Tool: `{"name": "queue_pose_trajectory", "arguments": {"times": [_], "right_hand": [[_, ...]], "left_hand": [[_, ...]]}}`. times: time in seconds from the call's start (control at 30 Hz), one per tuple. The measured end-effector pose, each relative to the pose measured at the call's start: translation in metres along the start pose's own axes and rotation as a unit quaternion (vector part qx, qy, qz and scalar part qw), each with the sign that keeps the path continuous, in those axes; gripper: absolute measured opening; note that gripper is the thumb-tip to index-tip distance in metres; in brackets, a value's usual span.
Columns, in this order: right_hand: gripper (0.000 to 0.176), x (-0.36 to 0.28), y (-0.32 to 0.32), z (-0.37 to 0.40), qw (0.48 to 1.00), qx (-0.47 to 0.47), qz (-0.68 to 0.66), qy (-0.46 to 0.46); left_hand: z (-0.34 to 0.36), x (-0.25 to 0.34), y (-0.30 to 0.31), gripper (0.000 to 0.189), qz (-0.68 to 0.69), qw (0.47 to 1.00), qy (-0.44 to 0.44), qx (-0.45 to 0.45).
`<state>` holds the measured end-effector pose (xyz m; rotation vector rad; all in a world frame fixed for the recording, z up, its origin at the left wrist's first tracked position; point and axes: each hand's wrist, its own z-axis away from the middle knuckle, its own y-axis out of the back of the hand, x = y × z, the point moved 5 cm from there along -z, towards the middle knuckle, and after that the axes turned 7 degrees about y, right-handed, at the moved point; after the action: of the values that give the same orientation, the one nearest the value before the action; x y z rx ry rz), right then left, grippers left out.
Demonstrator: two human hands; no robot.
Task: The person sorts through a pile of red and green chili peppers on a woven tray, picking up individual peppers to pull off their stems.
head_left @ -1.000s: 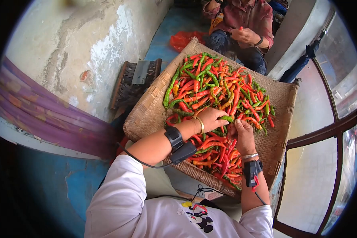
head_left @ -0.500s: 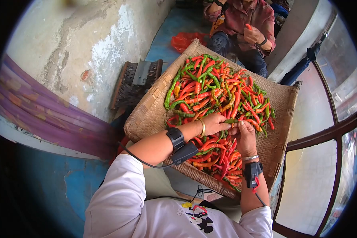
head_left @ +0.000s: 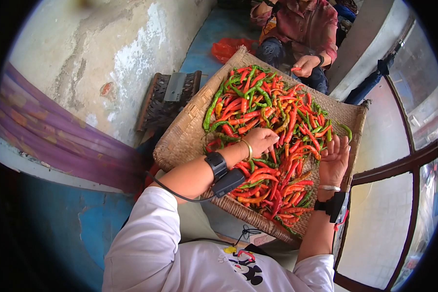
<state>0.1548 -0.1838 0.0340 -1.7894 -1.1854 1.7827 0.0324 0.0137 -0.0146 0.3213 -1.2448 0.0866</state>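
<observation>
A large heap of red, orange and green chili peppers [head_left: 277, 114] lies spread over a woven tray [head_left: 182, 141]. My left hand [head_left: 259, 142], with a gold bangle at the wrist, is over the middle of the heap. Its fingers are curled together, and what they hold, if anything, is hidden. Toward the tray's right side, my right hand [head_left: 333, 163] has its fingers stretched out and apart, palm partly showing. Just beyond its fingertips is a curved green chili pepper [head_left: 346, 131] near the tray's right edge.
Across the tray sits another person [head_left: 301, 29], whose hand [head_left: 305, 65] holds a small red chili pepper. A red plastic bag [head_left: 228, 48] lies on the blue floor. A dark woven seat [head_left: 168, 100] stands by the wall at left, and a folded umbrella [head_left: 374, 80] hangs at right.
My hands, together over the heap before, are now apart. My right hand has moved right and opened; a green chili pepper now shows beyond it. The other person's hand has lowered toward the tray.
</observation>
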Motion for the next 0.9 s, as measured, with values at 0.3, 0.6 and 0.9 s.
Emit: {"name": "queue_pose_trajectory", "arguments": {"times": [0.3,0.6,0.9], "right_hand": [[0.017,0.064,-0.004,0.032,0.945,-0.031,0.233,-0.23],[0.017,0.079,-0.032,0.062,0.665,-0.391,0.637,-0.007],[0.019,0.083,-0.043,0.078,0.544,-0.461,0.7,0.043]], "left_hand": [[-0.011,-0.004,0.037,0.019,-0.051,0.975,-0.079,0.199],[-0.011,-0.007,0.06,0.017,-0.2,0.932,-0.062,0.296],[-0.009,-0.006,0.042,0.018,-0.375,0.907,-0.009,0.192]]}}
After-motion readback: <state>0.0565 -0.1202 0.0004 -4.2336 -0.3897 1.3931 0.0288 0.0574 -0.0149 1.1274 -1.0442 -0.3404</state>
